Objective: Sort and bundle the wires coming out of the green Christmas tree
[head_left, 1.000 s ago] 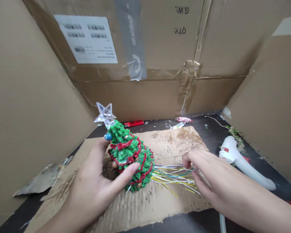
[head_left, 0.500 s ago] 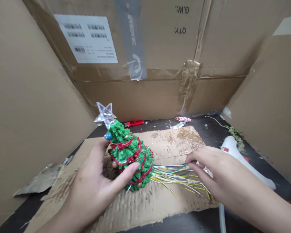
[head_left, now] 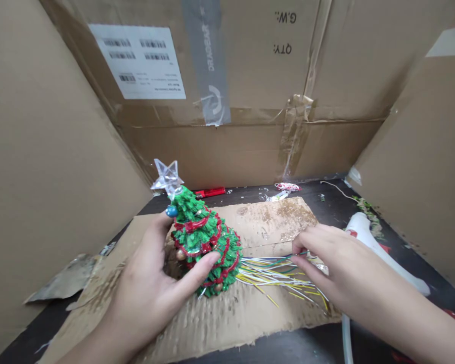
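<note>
One left hand (head_left: 147, 298), one right hand (head_left: 337, 273), one toy tree (head_left: 205, 247) at seven o'clock and one glue gun (head_left: 360, 225) at four are counted.

Cardboard box wall (head_left: 250, 76), black stencilled "G.W." and "QTY." upside down, grey packing tape (head_left: 208, 60) lettered "DRAGBAR" sideways above a curved logo, white label (head_left: 137, 61) with barcodes, its small print too small to read
</note>
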`<state>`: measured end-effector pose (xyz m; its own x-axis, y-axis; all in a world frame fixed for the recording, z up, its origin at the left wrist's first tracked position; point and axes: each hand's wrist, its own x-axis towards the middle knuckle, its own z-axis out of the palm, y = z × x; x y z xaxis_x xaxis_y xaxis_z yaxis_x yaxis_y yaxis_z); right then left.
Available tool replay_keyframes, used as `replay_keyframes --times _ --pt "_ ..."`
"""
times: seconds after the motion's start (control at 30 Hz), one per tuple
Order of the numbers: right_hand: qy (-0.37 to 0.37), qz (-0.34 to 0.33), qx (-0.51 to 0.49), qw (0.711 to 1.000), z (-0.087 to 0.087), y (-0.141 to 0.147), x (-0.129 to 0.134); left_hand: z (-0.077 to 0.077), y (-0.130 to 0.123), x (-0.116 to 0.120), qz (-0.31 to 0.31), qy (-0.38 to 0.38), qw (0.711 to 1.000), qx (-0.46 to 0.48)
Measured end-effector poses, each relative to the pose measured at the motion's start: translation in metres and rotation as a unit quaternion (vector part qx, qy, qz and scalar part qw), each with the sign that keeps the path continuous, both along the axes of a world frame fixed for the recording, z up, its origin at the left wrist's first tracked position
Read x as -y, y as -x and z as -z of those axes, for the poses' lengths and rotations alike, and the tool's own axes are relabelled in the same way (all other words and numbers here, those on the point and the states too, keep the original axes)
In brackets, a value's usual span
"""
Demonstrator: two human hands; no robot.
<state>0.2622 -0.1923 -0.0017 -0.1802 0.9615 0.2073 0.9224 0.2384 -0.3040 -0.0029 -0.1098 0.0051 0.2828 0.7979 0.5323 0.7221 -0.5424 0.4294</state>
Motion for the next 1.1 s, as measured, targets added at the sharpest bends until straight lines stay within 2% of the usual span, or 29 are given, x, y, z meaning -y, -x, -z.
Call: replay_keyframes --times 0.17,0.67,0.8,0.93,1.1 --pt "0.014 -0.038 0.01 0.999 0.001 0.001 0.001 0.001 0.001 0.0 -0.011 0.002 1.0 0.006" --pt "0.039 -0.022 0.002 0.999 -0.002 0.006 0.001 -0.001 0.001 0.001 -0.012 0.022 0.999 0.038" --pt "0.027 -0.028 -0.013 0.999 0.0 0.005 0.001 -0.001 0.001 0.002 -0.006 0.037 0.997 0.06" --pt "0.051 -0.028 -0.019 0.998 0.004 0.003 0.002 0.0 0.001 0.002 -0.002 0.057 0.994 0.092" --pt "0.05 -0.045 -0.008 0.998 0.009 0.002 0.0 -0.002 -0.001 0.002 -0.026 0.066 0.994 0.083"
